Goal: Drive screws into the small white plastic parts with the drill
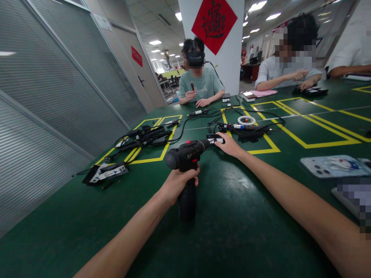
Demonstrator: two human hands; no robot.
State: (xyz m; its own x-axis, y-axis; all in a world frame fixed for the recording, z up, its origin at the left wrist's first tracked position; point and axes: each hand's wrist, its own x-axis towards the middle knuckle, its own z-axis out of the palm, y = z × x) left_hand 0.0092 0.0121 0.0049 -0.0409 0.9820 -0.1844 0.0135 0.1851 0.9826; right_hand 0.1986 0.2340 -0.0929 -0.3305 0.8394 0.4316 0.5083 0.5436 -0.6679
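Observation:
My left hand [182, 179] is wrapped round the grip of a black cordless drill [187, 156] with red buttons. The drill stands upright above the green table, its chuck pointing forward and to the right. Just past the chuck, my right hand [227, 144] closes its fingers on a small black and silver-white block [215, 139]. The drill's tip reaches the near side of this block; whether a bit touches it is too small to tell.
Tangled black cables and tools [142, 137] lie at left, near a dark packet [106, 173]. Beyond my right hand are a white ring [246, 120] and more cables. Phones [336, 166] lie at right. Across the table [226, 224] sit a person in a headset [199, 79] and other people.

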